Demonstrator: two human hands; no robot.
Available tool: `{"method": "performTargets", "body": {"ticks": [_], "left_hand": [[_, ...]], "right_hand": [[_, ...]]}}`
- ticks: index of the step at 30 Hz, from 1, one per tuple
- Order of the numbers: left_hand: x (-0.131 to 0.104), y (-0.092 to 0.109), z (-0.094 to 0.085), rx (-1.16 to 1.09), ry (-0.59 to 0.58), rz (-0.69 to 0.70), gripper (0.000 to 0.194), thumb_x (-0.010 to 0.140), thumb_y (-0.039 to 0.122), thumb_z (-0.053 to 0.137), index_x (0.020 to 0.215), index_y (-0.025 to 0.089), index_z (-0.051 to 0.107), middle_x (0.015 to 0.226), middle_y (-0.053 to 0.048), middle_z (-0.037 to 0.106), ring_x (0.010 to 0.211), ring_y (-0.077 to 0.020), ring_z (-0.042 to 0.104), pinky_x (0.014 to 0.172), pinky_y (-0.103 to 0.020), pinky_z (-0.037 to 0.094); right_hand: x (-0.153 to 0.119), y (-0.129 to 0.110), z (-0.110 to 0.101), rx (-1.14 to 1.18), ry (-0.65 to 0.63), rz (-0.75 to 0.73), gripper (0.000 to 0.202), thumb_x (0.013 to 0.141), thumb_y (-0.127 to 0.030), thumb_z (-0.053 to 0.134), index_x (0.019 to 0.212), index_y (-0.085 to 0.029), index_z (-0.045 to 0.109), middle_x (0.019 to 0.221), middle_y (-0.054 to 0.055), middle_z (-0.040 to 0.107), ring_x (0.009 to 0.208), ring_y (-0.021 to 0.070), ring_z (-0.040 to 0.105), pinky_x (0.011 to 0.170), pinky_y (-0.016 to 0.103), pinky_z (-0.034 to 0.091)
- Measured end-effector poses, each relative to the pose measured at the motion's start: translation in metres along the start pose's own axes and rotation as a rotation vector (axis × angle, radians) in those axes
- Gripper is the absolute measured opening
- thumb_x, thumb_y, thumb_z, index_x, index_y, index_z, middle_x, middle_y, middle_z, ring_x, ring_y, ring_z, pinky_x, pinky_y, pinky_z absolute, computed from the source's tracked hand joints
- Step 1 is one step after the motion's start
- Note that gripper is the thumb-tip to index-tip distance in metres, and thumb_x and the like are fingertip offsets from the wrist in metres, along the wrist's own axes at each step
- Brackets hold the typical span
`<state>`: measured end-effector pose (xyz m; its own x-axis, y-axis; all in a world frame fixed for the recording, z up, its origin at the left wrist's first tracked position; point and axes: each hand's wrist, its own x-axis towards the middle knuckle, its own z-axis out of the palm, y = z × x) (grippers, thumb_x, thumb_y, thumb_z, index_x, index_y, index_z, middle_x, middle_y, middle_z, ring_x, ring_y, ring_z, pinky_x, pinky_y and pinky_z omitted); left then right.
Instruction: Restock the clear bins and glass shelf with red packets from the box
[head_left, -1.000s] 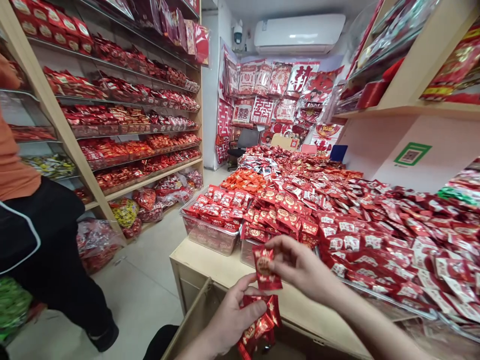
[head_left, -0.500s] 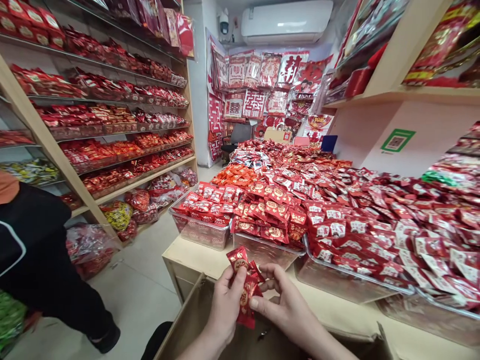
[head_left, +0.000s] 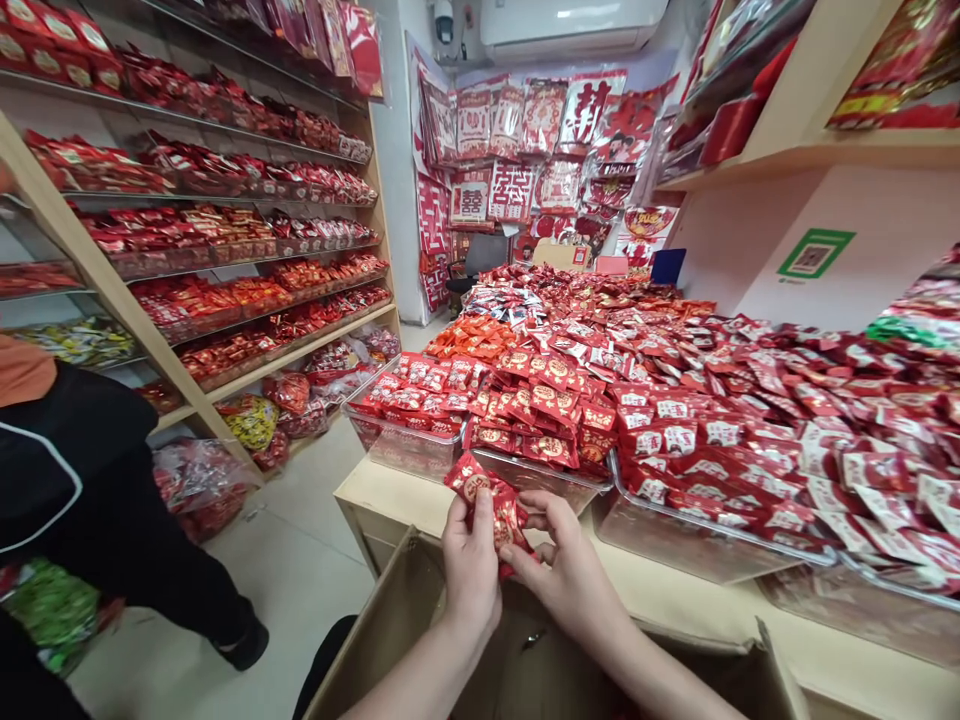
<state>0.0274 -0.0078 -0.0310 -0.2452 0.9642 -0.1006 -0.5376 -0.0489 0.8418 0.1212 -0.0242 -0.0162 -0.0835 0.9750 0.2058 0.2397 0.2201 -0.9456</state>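
Red candy packets (head_left: 504,510) with gold print are bunched between my two hands, over an open cardboard box (head_left: 367,640). My left hand (head_left: 469,550) pinches them from the left, thumb on top of the upper packet. From the right, my right hand (head_left: 551,545) grips the lower packets between thumb and fingers. How many packets there are is hard to tell, since they overlap. Just beyond my hands stands a clear plastic bin (head_left: 551,478) heaped with similar red and gold packets. Inside the box lies a small shiny scrap (head_left: 533,638).
More clear bins of red packets stand left (head_left: 405,445) and right (head_left: 697,535) along the wooden counter (head_left: 375,490). Shelves (head_left: 247,310) of packets line the left wall. A person in black trousers (head_left: 150,540) is at the left, near bagged goods (head_left: 199,480) on the floor.
The packets have been drawn closer together in my hands, and the lower one no longer hangs down straight. My view has tilted down slightly. The person at the left has shifted a little right.
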Motion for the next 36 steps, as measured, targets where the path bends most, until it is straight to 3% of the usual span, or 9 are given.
{"method": "performTargets", "body": {"ticks": [4,11,15,17,22,26,29,31,36], "left_hand": [[0.003,0.001,0.001,-0.001,0.033,0.07,0.026,0.077,0.038,0.051,0.092,0.017,0.054,0.082,-0.002,0.06,0.077,-0.0143,0.056,0.069,-0.025,0.044],[-0.002,0.001,0.001,0.03,-0.049,0.065,0.029,0.076,0.037,0.052,0.097,0.018,0.055,0.089,-0.004,0.062,0.082,-0.0148,0.057,0.073,-0.025,0.044],[0.005,0.003,-0.007,0.021,0.019,0.078,0.028,0.076,0.039,0.051,0.093,0.017,0.055,0.081,-0.002,0.061,0.068,-0.0105,0.057,0.065,-0.022,0.046],[0.007,0.006,-0.011,0.034,0.045,0.043,0.028,0.075,0.04,0.053,0.092,0.017,0.055,0.074,0.0,0.06,0.056,-0.0072,0.053,0.055,-0.019,0.047],[-0.001,0.014,-0.013,0.074,-0.044,-0.098,0.031,0.073,0.043,0.053,0.091,0.017,0.055,0.068,0.0,0.059,0.047,-0.0061,0.05,0.036,-0.012,0.038],[-0.005,0.014,-0.009,0.119,-0.066,-0.088,0.032,0.074,0.045,0.051,0.09,0.017,0.054,0.065,0.0,0.059,0.047,-0.0077,0.051,0.033,-0.013,0.036],[-0.002,0.01,-0.011,0.141,-0.054,-0.025,0.029,0.074,0.043,0.052,0.086,0.017,0.055,0.063,0.002,0.058,0.045,-0.0073,0.05,0.033,-0.014,0.037],[0.0,0.008,-0.014,0.138,-0.048,-0.001,0.027,0.074,0.042,0.052,0.083,0.017,0.055,0.06,0.003,0.057,0.043,-0.0067,0.049,0.034,-0.014,0.038],[-0.002,0.003,-0.021,0.157,-0.051,0.017,0.025,0.074,0.041,0.053,0.08,0.016,0.054,0.06,0.003,0.057,0.045,-0.008,0.05,0.034,-0.014,0.038]], "right_hand": [[0.002,0.006,-0.001,0.124,-0.033,0.1,0.021,0.068,-0.03,0.059,0.086,-0.019,0.053,0.099,0.008,0.054,0.075,0.0169,0.058,0.051,0.025,0.05],[0.006,0.006,-0.002,0.184,-0.022,0.192,0.027,0.061,-0.036,0.066,0.073,-0.017,0.051,0.071,0.001,0.057,0.063,0.0139,0.056,0.053,0.024,0.047],[0.005,0.002,-0.007,0.275,-0.042,0.234,0.027,0.066,-0.037,0.063,0.075,-0.019,0.044,0.072,0.0,0.056,0.06,0.0128,0.055,0.048,0.024,0.047],[0.005,0.001,-0.012,0.196,0.012,0.105,0.022,0.07,-0.033,0.059,0.078,-0.02,0.043,0.085,0.004,0.057,0.068,0.0151,0.057,0.05,0.025,0.049],[0.005,0.003,-0.019,-0.392,0.104,-0.441,0.01,0.076,-0.012,0.048,0.081,-0.02,0.05,0.109,0.011,0.051,0.104,0.0219,0.047,0.082,0.038,0.044],[0.001,0.002,-0.016,-0.529,0.038,-0.544,0.018,0.078,-0.008,0.043,0.089,-0.019,0.051,0.121,0.015,0.042,0.113,0.0233,0.04,0.089,0.042,0.04],[-0.002,0.002,-0.012,-0.467,0.004,-0.508,0.018,0.076,-0.011,0.048,0.092,-0.019,0.053,0.129,0.014,0.035,0.118,0.0252,0.036,0.091,0.042,0.038],[-0.004,0.004,-0.009,-0.376,0.063,-0.417,0.024,0.075,-0.016,0.052,0.099,-0.02,0.051,0.128,0.014,0.035,0.118,0.0259,0.036,0.09,0.042,0.039],[-0.001,0.008,0.0,0.207,0.093,0.0,0.044,0.071,-0.026,0.06,0.108,-0.024,0.036,0.098,0.008,0.055,0.09,0.0197,0.057,0.075,0.036,0.049]]}}
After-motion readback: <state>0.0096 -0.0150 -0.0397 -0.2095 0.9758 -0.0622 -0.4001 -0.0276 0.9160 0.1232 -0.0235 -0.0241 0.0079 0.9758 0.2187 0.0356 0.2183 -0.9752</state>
